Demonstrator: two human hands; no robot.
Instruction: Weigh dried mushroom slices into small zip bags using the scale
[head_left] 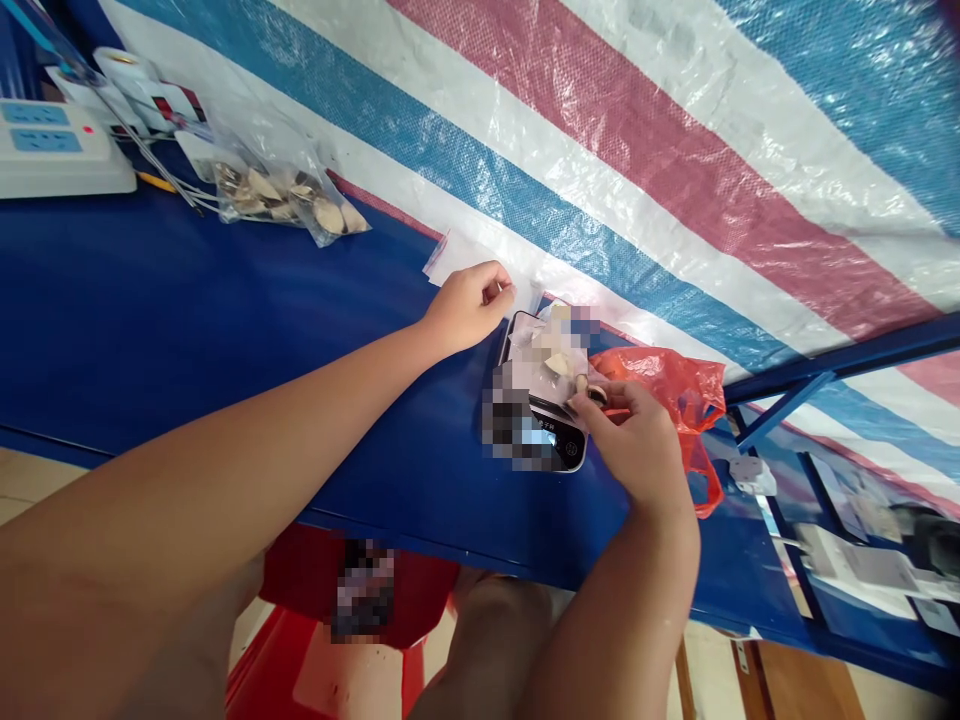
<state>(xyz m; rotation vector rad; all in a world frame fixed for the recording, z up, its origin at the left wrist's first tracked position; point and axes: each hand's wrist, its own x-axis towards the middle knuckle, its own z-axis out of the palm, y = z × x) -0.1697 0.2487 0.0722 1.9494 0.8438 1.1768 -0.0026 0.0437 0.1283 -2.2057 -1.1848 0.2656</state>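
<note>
A small digital kitchen scale (576,452) lies on the blue table, its lit display partly blurred out. Pale, wedge-like dried pieces (556,362) rest on a thin clear sheet or bag over its platform. At the right edge of the platform, my right hand (637,440) pinches a dark-edged pale slice (596,394). My left hand (474,308) is up and left of the scale, fingers curled and thumb against them. Whatever it may hold is hidden. Just behind it lies a clear plastic zip bag (450,254).
Beside my right hand sits a red plastic bag (667,375). Bags of dried slices (281,195), cables and a white power strip (60,150) occupy the table's far left. A striped tarp (570,130) hangs behind. A red stool (300,650) stands below.
</note>
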